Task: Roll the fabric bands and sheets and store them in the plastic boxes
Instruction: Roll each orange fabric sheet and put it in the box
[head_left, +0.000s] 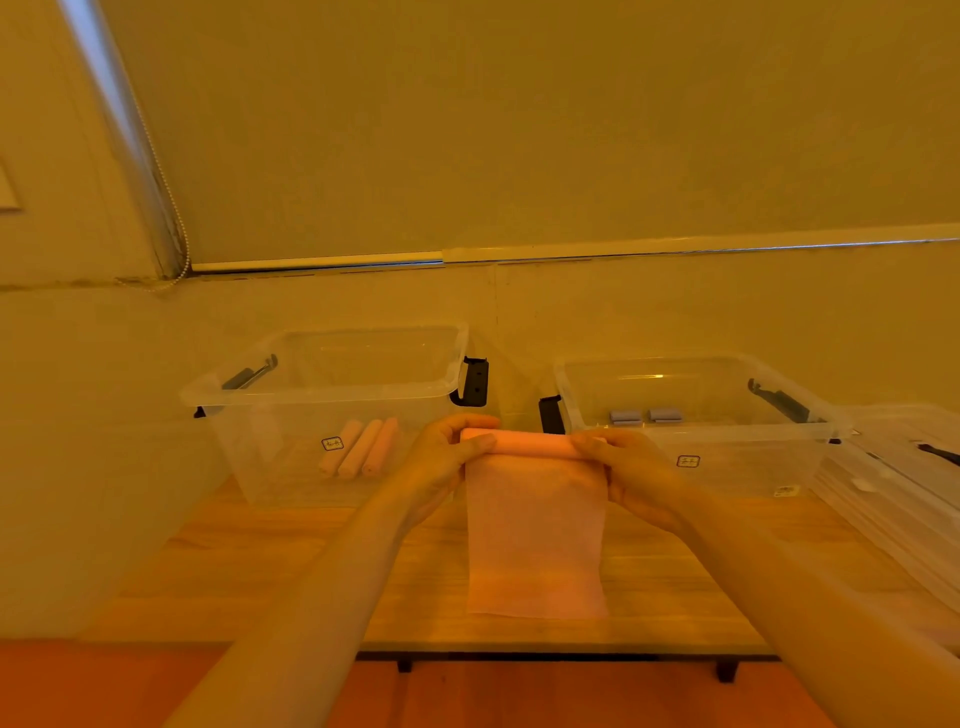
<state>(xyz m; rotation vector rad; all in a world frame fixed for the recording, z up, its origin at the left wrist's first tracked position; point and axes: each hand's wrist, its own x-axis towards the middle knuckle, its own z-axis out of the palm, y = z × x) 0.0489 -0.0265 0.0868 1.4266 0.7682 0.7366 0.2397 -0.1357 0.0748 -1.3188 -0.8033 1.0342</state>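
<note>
At centre frame the left hand (452, 457) pinches one end of the pink fabric sheet (535, 540); the right hand (623, 467) pinches the other. Its rolled top runs left to right, the loose tail hanging toward the table (675, 571). Uneven turning could skew the roll into a cone, or a slackened pinch let it unwind.

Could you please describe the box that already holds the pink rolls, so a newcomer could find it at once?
On the wooden table stand two clear boxes by the wall. It is the left box, beside the left hand. It alone holds three pink rolls; its neighbour holds grey ones.
</note>
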